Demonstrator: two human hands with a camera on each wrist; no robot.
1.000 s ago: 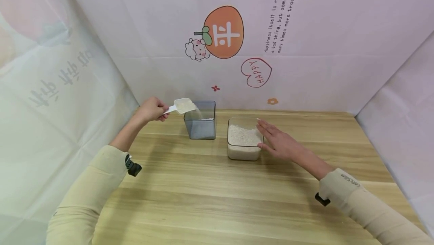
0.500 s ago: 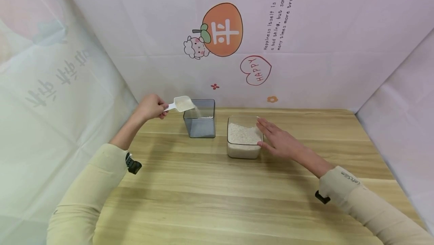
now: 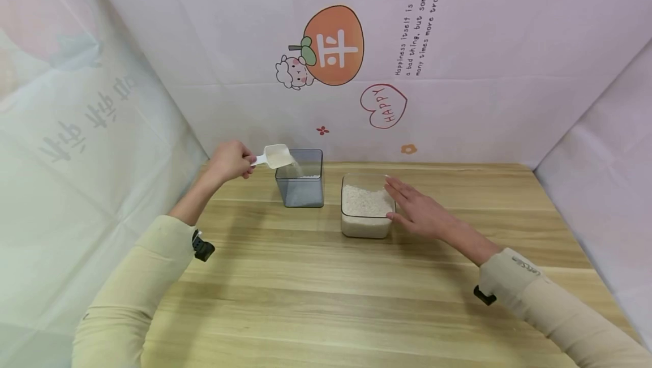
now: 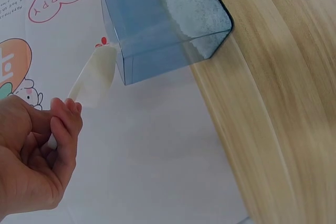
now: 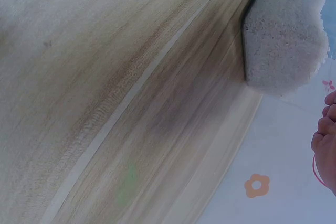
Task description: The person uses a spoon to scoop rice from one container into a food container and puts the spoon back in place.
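- I see the left hand gripping a white scoop tipped over the grey bin; grains pour in;
- the right hand, fingers straight, touches the clear bin;
- both bins stand toward the back edge of the table.

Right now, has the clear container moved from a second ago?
No, neither way: in the head view, the clear container keeps its place against the orange wall flower.
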